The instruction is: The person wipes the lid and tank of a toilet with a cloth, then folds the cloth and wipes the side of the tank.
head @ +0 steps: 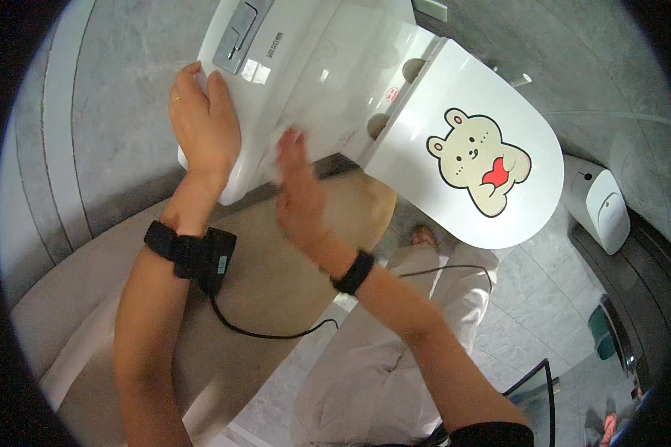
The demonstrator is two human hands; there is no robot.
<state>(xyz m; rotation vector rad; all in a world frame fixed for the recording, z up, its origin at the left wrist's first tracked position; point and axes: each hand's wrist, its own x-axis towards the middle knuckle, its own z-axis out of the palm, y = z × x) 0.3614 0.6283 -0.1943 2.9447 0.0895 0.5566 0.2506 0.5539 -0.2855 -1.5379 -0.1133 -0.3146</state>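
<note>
My left hand (206, 125), with a ring on one finger, rests against the end of a white toilet's cistern (257, 112). Its fingers lie spread at the edge, near the chrome flush plate (243, 33). Blurred by motion, my right hand (301, 187) is beside the cistern's lower front edge, fingers stretched out, nothing visible in it. Whether it touches the cistern is unclear. The toilet lid (481, 145) is down and bears a cartoon bear sticker (481, 159). A black strap with a boxed device (204, 260) circles my left wrist; a black band (355, 272) circles the right.
A large beige, curved-edged surface (268, 285) lies beneath my arms. Black cable (263, 336) runs from the left wrist device. Beyond the lid stands a white bin (598, 201) near a dark ledge (637, 268). Black-framed glass (537, 385) is at lower right, grey wall (128, 112) at left.
</note>
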